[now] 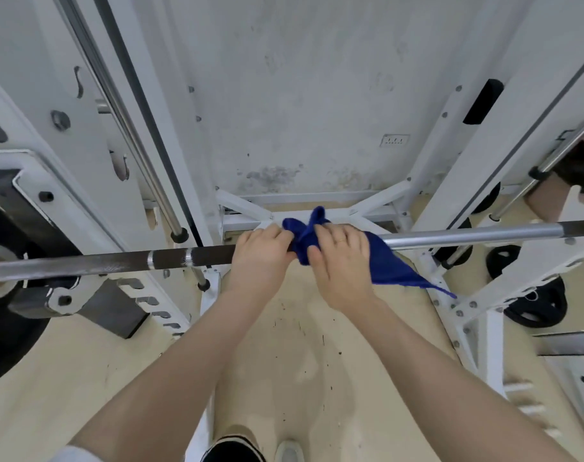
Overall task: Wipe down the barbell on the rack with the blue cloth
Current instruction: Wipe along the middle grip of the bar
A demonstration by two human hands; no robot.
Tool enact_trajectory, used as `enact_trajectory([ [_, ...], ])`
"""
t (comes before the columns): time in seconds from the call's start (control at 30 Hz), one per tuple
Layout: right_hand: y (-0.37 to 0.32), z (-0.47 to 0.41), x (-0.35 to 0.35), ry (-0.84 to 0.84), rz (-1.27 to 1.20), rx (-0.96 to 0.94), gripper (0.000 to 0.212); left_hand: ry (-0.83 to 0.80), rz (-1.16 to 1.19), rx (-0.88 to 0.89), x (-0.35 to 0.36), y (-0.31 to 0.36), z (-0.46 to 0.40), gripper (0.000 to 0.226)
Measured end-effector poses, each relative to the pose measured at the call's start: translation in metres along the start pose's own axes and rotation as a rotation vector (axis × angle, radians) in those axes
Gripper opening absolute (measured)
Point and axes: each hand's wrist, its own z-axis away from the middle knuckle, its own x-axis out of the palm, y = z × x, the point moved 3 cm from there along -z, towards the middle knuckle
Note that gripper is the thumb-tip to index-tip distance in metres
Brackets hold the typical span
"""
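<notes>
Barbell (467, 235) under gripped blue cloth (384, 261)

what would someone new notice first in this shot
The blue cloth at centre frame, bunched over the barbell, with a loose corner hanging toward the right. The left hand and right hand both grip it side by side on the bar. Black weight plates lie on the floor at right.

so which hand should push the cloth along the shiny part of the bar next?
Right hand, probably. It grips the cloth where it drapes over the bar, with the shiny stretch just beyond it. The left hand sits on the dark side, holding only the cloth's bunched end.
</notes>
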Motion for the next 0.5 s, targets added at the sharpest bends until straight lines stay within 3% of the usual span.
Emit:
enact_trajectory([
  [0.1,-0.014,0.004,0.0,-0.183,-0.092,-0.14,0.072,0.018,0.009,0.028,-0.001,-0.002,-0.002,0.02],
  [0.17,0.008,0.001,-0.008,-0.227,0.001,-0.314,0.081,0.036,0.027,0.068,0.001,-0.003,-0.002,0.015],
  [0.27,0.043,-0.007,-0.015,-0.181,0.195,-0.446,0.053,0.08,0.054,0.097,-0.003,-0.004,-0.002,0.016],
  [0.33,0.055,-0.015,-0.014,-0.072,0.311,-0.348,0.045,0.054,0.067,0.089,-0.007,-0.003,-0.002,0.02],
  [0.43,0.055,-0.032,-0.018,-0.087,0.385,0.068,0.048,-0.05,0.029,0.082,-0.008,-0.005,-0.01,0.03],
  [0.5,0.044,-0.037,-0.015,-0.123,0.337,0.118,0.042,-0.107,0.026,0.096,-0.01,-0.005,-0.015,0.032],
])
